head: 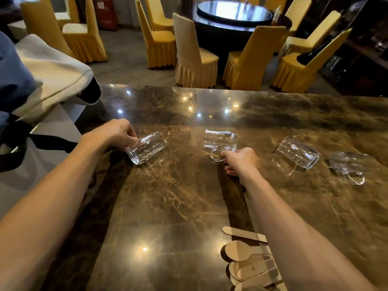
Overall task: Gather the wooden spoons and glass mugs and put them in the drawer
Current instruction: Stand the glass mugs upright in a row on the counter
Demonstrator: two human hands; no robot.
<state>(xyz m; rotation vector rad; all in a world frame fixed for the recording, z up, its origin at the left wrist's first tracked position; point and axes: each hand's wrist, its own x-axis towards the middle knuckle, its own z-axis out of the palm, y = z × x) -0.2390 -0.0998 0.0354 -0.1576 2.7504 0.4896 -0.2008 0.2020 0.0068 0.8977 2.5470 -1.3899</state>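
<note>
Dark marble counter (168,206), polished, ceiling lights mirrored in it; holds four glass mugs in a loose row across its middle and a cluster of wooden spoons (249,259) at the near right.

Leftmost mug (146,148): on its side, tilted, mouth toward the near edge; left hand (119,131) closed over its upper end, fingers on the glass.

Second mug (220,141): also tipped over, handle pointing toward the viewer; right hand (241,159) pinched shut on that handle.

Third mug (298,152): on its side, untouched, just right of the right hand.

Fourth mug (346,166): furthest right, blurred, handle toward the near edge; near the third mug, not touching it as far as can be told.

Spoons: overlapping, bowls to the left, handles partly hidden beneath the right forearm.

Surroundings: a cream bag with dark straps (52,74) overhangs the counter's left corner, close behind the left hand. Beyond the far edge stand yellow-covered chairs (195,53) around a round dark table (235,13).

Open room: bare stone between the mug row and the spoons, and along the far half of the counter
</note>
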